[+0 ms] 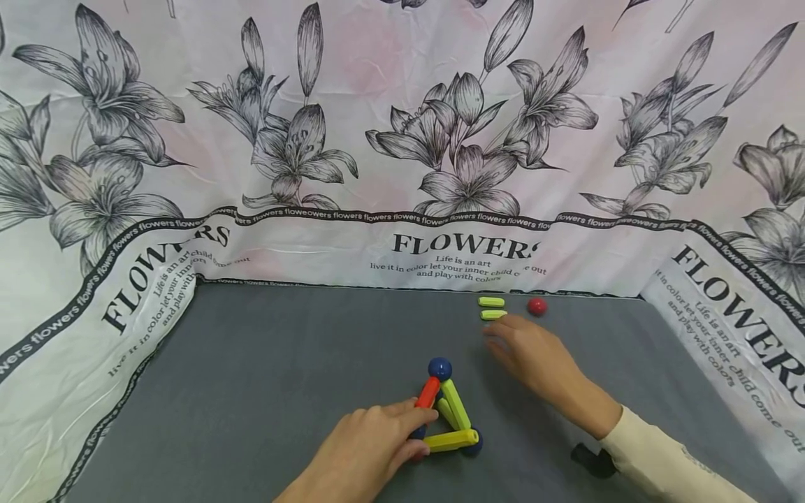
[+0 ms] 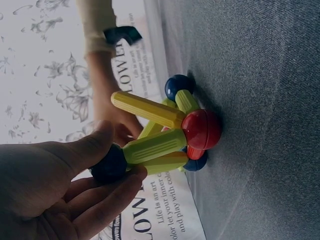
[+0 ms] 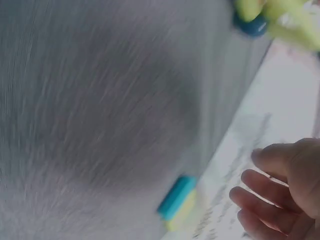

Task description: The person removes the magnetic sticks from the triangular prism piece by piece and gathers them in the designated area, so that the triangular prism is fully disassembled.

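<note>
A frame of magnetic building rods and balls stands on the grey table. It shows a blue ball (image 1: 440,368) at its far corner, a red rod (image 1: 428,392), a yellow rod (image 1: 451,440) and yellow-green rods (image 1: 457,405). My left hand (image 1: 361,447) pinches a dark blue ball (image 2: 109,165) of this frame between thumb and fingers. Low on the frame, a red ball (image 2: 201,129) shows in the left wrist view. Loosely bent and holding nothing visible, my right hand (image 1: 534,356) hovers just in front of two loose yellow-green rods (image 1: 491,302).
A loose red ball (image 1: 537,306) lies right of the rods near the table's back edge. Flower-printed cloth (image 1: 352,251) rises behind and along both sides of the table (image 1: 264,370). In the right wrist view, a teal stick (image 3: 177,195) touches a yellow one.
</note>
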Motion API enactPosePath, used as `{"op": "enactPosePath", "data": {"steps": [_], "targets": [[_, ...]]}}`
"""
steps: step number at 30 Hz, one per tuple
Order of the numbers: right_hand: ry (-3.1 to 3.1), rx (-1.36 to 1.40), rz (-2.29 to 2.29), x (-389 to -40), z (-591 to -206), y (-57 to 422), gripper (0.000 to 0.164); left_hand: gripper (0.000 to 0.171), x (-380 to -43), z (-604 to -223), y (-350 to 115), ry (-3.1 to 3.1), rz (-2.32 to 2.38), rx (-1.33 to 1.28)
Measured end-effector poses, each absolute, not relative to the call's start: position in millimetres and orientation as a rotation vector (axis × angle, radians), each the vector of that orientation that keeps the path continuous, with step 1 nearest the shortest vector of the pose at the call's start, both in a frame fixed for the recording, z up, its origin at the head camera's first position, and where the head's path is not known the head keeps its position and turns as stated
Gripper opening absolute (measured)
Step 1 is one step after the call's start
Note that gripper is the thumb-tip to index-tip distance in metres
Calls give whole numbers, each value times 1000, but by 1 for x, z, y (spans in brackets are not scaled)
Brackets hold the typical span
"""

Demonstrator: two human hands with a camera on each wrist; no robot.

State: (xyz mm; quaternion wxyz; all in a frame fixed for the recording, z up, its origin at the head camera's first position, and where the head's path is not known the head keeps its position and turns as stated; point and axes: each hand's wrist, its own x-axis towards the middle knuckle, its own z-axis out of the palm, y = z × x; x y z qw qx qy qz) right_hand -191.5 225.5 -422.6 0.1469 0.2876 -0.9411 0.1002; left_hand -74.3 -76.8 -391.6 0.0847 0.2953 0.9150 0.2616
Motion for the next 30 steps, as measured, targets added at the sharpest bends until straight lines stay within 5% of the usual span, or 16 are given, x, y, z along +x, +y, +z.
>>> {"op": "enactPosePath", "data": {"steps": [15,30], "targets": [[-2516,1158,574,-108,-387,193,23,35,-75,-393,-76,2749,783,914],[-2497,1353,538,-77,-420,168,33,36,-72,-394,-76,2780,786,934]]}}
